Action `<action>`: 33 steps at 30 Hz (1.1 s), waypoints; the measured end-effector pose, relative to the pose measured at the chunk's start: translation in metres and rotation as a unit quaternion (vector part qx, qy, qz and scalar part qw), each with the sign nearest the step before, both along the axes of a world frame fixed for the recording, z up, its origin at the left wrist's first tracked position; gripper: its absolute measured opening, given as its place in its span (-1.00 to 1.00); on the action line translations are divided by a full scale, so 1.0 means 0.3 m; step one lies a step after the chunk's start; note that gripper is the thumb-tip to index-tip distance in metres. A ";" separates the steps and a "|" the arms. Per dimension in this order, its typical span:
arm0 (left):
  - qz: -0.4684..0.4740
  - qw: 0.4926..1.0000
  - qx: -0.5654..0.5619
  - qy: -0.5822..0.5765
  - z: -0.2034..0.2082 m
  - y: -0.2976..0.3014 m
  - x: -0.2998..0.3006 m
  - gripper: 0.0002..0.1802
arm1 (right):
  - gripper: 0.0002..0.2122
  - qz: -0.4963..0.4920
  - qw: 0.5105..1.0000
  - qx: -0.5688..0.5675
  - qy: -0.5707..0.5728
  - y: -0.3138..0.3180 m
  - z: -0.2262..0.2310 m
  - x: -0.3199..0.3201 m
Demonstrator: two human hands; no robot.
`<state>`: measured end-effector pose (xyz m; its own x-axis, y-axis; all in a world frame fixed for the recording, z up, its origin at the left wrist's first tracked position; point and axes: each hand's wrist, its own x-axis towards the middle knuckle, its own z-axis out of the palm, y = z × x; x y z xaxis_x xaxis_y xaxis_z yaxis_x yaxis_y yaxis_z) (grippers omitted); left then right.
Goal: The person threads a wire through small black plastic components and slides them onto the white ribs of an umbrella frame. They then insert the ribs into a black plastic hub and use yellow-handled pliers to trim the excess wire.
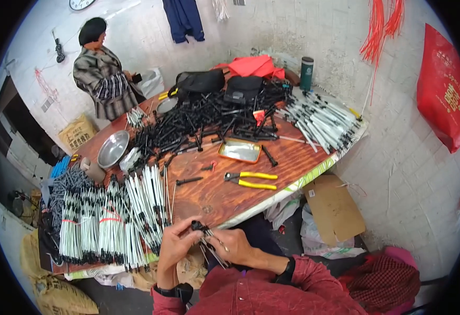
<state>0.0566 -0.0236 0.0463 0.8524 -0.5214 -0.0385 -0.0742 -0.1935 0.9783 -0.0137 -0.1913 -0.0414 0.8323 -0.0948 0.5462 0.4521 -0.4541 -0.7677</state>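
Both hands are in front of my chest at the table's near edge. My left hand (180,241), fingers closed, is at a black plastic fitting (197,226) on a small bunch of thin metal rods (218,258). My right hand (234,245) pinches the same rods just below the fitting; their lower ends slant down between my hands. How the fingers sit on the single rods is partly hidden. Beyond my hands, yellow-handled pliers (251,180) lie on the wooden table (198,197). A loose black stick-like part (189,180) lies to the left of the pliers.
Bundles of white rods with black ends (109,226) stand at the left; more white rods (319,123) lie at the far right. A heap of black parts (188,121), a metal bowl (113,149) and a shallow tin (240,150) are on the table. A person (104,73) stands beyond it.
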 end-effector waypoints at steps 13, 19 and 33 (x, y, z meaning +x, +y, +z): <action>-0.058 0.998 -0.032 -0.016 -0.058 0.046 0.047 -0.58 | -0.74 0.114 0.985 0.057 0.116 -0.062 0.077 0.025; -0.090 0.994 -0.065 -0.007 -0.083 0.075 0.030 -0.58 | -0.74 0.136 0.981 0.009 0.136 -0.042 0.073 0.002; -0.096 0.993 -0.062 -0.002 -0.114 0.067 0.085 -0.52 | -0.81 0.132 0.987 -0.039 0.078 -0.075 0.056 0.029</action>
<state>0.0822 -0.0036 0.0121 0.7363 -0.6755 0.0397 -0.1021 -0.0529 0.9934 -0.0052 -0.2138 -0.0244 0.8969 0.1747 0.4063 0.4418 -0.3968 -0.8046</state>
